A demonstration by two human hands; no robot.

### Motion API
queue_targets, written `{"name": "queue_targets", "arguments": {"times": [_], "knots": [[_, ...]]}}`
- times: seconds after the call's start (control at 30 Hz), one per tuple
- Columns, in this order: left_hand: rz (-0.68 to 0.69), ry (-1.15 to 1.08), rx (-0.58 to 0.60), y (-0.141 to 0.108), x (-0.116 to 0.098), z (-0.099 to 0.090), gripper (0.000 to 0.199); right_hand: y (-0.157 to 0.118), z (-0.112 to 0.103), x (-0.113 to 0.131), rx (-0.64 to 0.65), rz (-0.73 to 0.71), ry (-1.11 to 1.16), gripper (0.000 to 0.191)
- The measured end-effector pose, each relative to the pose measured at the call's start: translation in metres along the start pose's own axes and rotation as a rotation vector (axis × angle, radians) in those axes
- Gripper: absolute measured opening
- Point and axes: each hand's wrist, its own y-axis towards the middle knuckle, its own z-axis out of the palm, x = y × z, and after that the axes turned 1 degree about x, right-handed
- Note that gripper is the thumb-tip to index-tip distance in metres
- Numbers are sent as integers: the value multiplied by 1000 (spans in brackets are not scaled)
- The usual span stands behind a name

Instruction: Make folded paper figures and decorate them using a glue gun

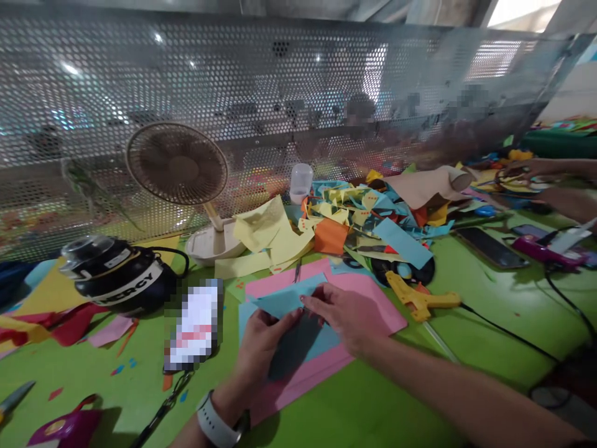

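Over a light blue sheet (293, 361), my left hand (265, 342) and my right hand (338, 311) meet with their fingertips pinched close together. Whatever lies between the fingers is tiny and dark, and I cannot make it out. The blue sheet rests on larger pink sheets (373, 305), which lie on the green tabletop. A white watch band (217, 423) circles my left wrist. Just beyond the blue sheet, the narrow end of a dark metal tool (297, 270) points away from me. To the right of the papers lies a yellow glue gun (420, 298) with a black cord.
A small fan (180, 165) stands before a perforated metal screen. Paper scraps (345, 208) are heaped behind my hands. A black bottle (125, 277) and a blurred card (194, 326) are left, a phone (492, 246) right. Another person's hands (527, 171) work at far right.
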Motion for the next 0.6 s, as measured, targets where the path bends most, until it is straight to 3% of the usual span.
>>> {"name": "queue_targets", "arguments": {"times": [0.2, 0.47, 0.6], "knots": [[39, 54, 5, 1, 2, -2, 31, 3, -1, -8, -10, -50, -45, 35], [-5, 22, -15, 1, -1, 0, 28, 4, -3, -5, -78, 17, 84, 40], [2, -12, -27, 1, 2, -1, 31, 1, -3, -3, 21, -3, 4, 36]]}}
